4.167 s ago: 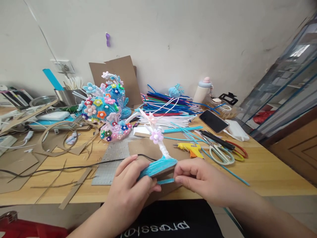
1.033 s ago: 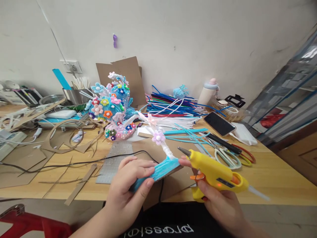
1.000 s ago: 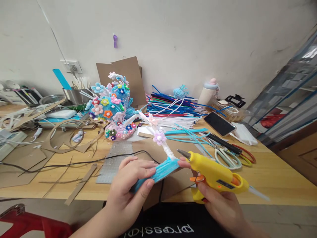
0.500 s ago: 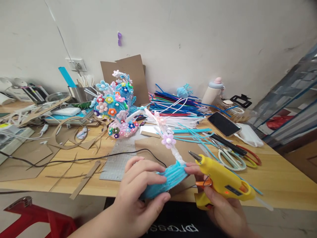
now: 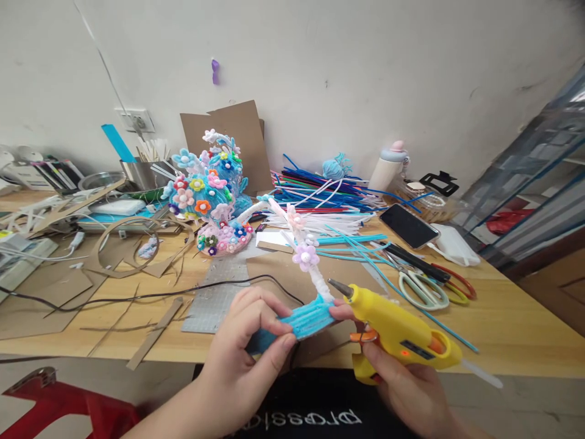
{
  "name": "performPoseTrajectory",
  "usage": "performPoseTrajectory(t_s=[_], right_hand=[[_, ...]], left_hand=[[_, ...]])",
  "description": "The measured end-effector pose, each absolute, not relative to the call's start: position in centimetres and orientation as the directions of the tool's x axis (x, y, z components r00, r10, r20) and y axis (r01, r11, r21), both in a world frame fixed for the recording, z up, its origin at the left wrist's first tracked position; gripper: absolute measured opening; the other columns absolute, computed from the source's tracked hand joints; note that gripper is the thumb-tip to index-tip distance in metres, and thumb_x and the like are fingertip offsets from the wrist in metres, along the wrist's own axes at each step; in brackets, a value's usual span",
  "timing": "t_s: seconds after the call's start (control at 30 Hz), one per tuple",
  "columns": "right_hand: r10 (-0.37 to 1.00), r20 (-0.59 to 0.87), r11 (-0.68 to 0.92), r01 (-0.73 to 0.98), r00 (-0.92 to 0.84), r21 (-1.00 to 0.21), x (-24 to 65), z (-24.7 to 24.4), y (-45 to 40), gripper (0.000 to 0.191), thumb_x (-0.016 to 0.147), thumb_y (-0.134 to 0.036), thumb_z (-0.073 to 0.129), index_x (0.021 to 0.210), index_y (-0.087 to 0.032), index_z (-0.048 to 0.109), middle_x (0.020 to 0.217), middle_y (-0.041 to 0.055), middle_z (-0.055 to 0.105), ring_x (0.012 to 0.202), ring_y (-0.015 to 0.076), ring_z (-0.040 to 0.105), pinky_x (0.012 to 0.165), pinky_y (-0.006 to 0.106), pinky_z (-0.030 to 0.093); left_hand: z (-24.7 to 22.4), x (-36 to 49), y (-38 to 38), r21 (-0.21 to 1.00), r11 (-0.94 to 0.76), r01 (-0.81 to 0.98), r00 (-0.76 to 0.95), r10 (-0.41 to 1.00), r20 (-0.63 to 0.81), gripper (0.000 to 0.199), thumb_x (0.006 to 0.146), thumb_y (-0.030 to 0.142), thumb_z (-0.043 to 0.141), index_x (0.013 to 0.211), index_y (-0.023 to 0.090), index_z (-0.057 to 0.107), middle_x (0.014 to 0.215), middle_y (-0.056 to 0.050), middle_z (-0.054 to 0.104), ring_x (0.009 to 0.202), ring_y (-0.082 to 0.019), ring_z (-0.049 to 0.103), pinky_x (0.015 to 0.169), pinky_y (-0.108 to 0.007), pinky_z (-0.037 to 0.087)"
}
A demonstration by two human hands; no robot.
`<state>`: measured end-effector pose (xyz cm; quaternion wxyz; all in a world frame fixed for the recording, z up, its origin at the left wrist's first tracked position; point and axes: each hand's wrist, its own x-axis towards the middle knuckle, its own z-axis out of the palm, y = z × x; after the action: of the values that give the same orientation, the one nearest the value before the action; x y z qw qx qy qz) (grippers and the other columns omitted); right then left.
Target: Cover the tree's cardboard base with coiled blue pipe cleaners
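Note:
My left hand [image 5: 256, 341] pinches a flat base wrapped in light-blue pipe cleaners [image 5: 308, 320] between thumb and fingers. From the far end of that base rises a white wrapped stem [image 5: 322, 283], bearing a lilac flower [image 5: 306, 256] and a pale pink flower higher up. My right hand [image 5: 402, 378] grips a yellow hot glue gun [image 5: 397, 329] with an orange trigger and a lit red light. Its metal nozzle points left, close beside the stem. One fingertip of my right hand also touches the base's right end. The base's underside is hidden.
A flower-covered pipe-cleaner model [image 5: 205, 195] stands at the back left. Behind lie bundled pipe cleaners [image 5: 315, 198]. To the right are scissors [image 5: 423, 289], a phone [image 5: 408, 225] and a bottle [image 5: 388, 166]. A black cord [image 5: 150, 297] crosses the table past cardboard scraps [image 5: 155, 332].
The base, both hands and the glue gun have shifted slightly left in view. My left fingers have bent and drawn in closer to the thumb on the base.

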<state>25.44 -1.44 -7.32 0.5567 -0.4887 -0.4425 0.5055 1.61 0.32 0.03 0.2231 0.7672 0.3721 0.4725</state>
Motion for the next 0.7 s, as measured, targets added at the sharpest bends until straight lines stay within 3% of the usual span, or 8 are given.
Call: performPoseTrajectory(t_s=[0.07,0.17,0.23,0.37,0.43,0.53,0.7], right_hand=[[0.992,-0.053,-0.036,-0.146,0.114,-0.989,25.5,-7.8,-1.3,0.038,0.077,-0.044,0.079,0.113,-0.030,0.072,0.105,0.0054,0.078,0.107,0.0270,0.069,0.101,0.044,0.052],[0.991,-0.085,-0.071,-0.132,0.106,-0.989,25.3,-7.6,-0.9,0.029,0.076,-0.048,0.079,0.098,-0.028,0.076,0.092,0.0044,0.079,0.091,0.0260,0.072,0.089,0.039,0.058],[0.994,-0.041,-0.029,-0.115,0.106,-0.993,24.8,-6.7,-0.6,0.027,0.076,-0.052,0.077,0.090,-0.028,0.077,0.094,0.0042,0.079,0.094,0.0267,0.072,0.094,0.040,0.056],[0.995,0.044,0.053,-0.093,0.094,-0.994,24.0,-4.9,-0.2,0.026,0.078,-0.049,0.076,0.093,-0.029,0.078,0.106,0.0040,0.078,0.108,0.0280,0.067,0.108,0.044,0.045],[0.995,0.036,0.045,-0.097,0.090,-0.994,23.8,-4.6,-0.1,0.024,0.077,-0.048,0.078,0.091,-0.029,0.078,0.100,0.0040,0.078,0.106,0.0276,0.068,0.106,0.042,0.048],[0.992,0.053,0.064,-0.097,0.113,-0.993,23.6,-4.6,-0.2,0.022,0.076,-0.048,0.078,0.087,-0.030,0.078,0.087,0.0020,0.078,0.095,0.0259,0.070,0.096,0.038,0.053],[0.983,0.105,0.119,-0.085,0.150,-0.989,23.2,-4.3,-0.2,0.014,0.077,-0.045,0.078,0.082,-0.032,0.077,0.083,-0.0003,0.077,0.088,0.0247,0.071,0.092,0.037,0.055]], left_hand=[[-0.6,1.2,0.6,0.680,-0.661,0.318,0.297,0.750,0.590,0.009,0.093,0.016,0.055,0.097,0.024,0.057,0.101,-0.004,0.061,0.092,-0.017,0.061,0.080,-0.032,0.049],[-1.4,0.6,1.1,0.584,-0.759,0.288,0.344,0.651,0.677,0.023,0.094,0.021,0.056,0.117,0.025,0.054,0.113,-0.008,0.060,0.104,-0.020,0.060,0.084,-0.032,0.052],[-1.4,0.6,1.2,0.560,-0.769,0.309,0.354,0.639,0.683,0.028,0.094,0.021,0.058,0.121,0.024,0.053,0.115,-0.009,0.060,0.106,-0.021,0.060,0.085,-0.033,0.052],[-0.5,1.3,1.1,0.671,-0.669,0.320,0.278,0.743,0.608,0.015,0.091,0.018,0.059,0.105,0.024,0.060,0.100,-0.005,0.064,0.093,-0.017,0.063,0.079,-0.029,0.052],[0.0,1.7,1.1,0.735,-0.608,0.299,0.227,0.794,0.564,0.005,0.089,0.018,0.061,0.092,0.023,0.061,0.092,-0.002,0.063,0.084,-0.015,0.063,0.073,-0.027,0.051],[0.6,2.0,1.1,0.812,-0.523,0.259,0.183,0.852,0.490,0.009,0.089,0.019,0.061,0.081,0.021,0.059,0.084,0.000,0.062,0.079,-0.014,0.062,0.070,-0.026,0.050],[0.6,1.6,1.4,0.845,-0.461,0.270,0.202,0.885,0.419,0.007,0.092,0.025,0.058,0.086,0.022,0.059,0.084,-0.002,0.061,0.081,-0.017,0.061,0.069,-0.030,0.048]])
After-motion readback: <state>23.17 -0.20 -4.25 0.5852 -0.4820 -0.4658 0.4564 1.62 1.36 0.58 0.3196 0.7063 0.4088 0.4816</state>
